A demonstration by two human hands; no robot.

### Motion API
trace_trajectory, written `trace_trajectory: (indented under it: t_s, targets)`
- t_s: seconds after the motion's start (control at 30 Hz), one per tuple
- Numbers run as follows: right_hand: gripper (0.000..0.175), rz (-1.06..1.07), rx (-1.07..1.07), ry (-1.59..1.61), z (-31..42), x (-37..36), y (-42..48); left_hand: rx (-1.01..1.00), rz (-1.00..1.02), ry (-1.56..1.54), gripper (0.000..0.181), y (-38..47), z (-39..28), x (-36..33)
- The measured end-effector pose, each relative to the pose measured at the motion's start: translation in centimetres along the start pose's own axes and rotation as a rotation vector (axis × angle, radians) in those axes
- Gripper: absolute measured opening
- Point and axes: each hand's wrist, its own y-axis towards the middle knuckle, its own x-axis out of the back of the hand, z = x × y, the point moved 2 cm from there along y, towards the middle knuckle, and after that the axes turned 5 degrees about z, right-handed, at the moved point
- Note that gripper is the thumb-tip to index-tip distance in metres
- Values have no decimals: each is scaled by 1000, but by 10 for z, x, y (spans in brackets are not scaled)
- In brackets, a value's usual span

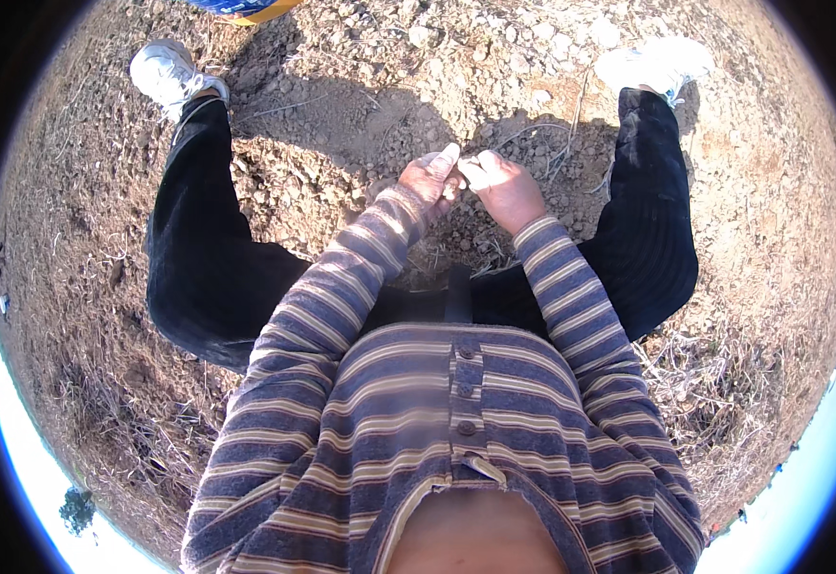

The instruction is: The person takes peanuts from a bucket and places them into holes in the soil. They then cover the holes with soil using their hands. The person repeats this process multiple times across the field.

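My left hand (429, 179) is curled, with its thumb extended, over the dry soil between my legs. Close against it is my right hand (504, 185), its thumb and fingers pinched together. Where the fingertips meet there seems to be a small brownish thing (452, 188). Most of it is hidden by the fingers, and its kind cannot be made out. Beneath both hands lies loose, crumbly soil (454, 233) with small clods, partly in my shadow.
My legs in black trousers (199, 194) are spread to both sides, with white shoes (167, 75) at the far ends. A blue item with a yellow-orange edge (246, 8) shows at the top rim. Dry stalks (574, 118) and straw (690, 373) lie on the ground.
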Motion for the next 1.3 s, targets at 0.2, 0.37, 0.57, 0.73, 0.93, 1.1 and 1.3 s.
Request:
trace_trajectory:
  t_s: [0.2,0.37,0.57,0.73,0.93,1.1,1.3]
  targets:
    - [28,177,-435,670,1,-23,-12,-177,-52,376,26,14,17,10]
    - [33,133,-798,1544,11,-40,-22,-399,-206,822,22,11,33,12]
    - [30,495,-1173,1875,11,-45,-30,-428,-150,929,20,-3,40,11]
    - [35,469,-1109,1619,11,-42,-26,-20,-7,295,15,-10,45,20]
    - [23,260,-944,1629,7,-33,-20,122,189,-256,18,-19,32,33]
    - [25,310,-754,1360,10,-33,-26,159,146,-169,20,-16,38,29]
    - [23,206,-573,856,30,-20,-25,253,-1,-223,12,-18,58,37]
